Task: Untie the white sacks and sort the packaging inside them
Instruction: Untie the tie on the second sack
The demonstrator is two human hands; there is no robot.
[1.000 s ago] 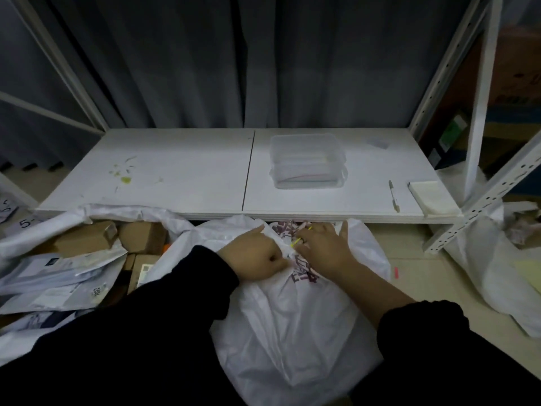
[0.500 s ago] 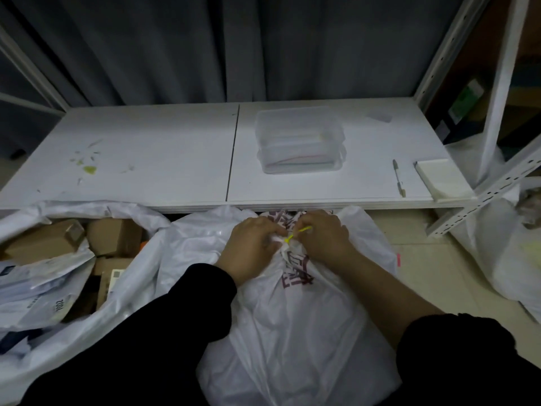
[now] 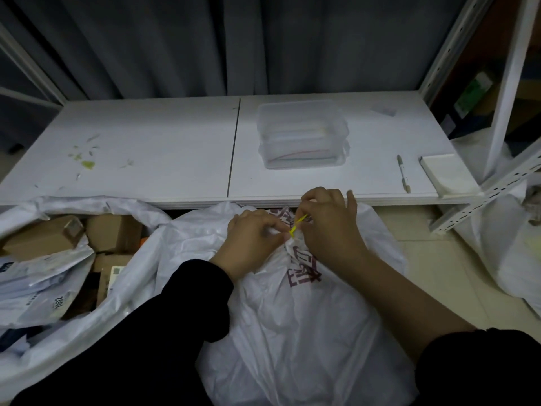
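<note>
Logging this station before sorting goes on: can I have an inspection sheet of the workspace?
Surface: low white shelf board, greenish smears at left.
Job's things: white plastic sack with maroon print, neck tied with a yellow tie; open white sack at left holding brown cardboard boxes and grey mailers.
Clutter: clear plastic tub, pen, white pad on the board.
Grippers: left hand grips the sack's neck; right hand pinches the yellow tie.
Cables: nothing seen.
Surroundings: grey curtain, white metal racking.
</note>
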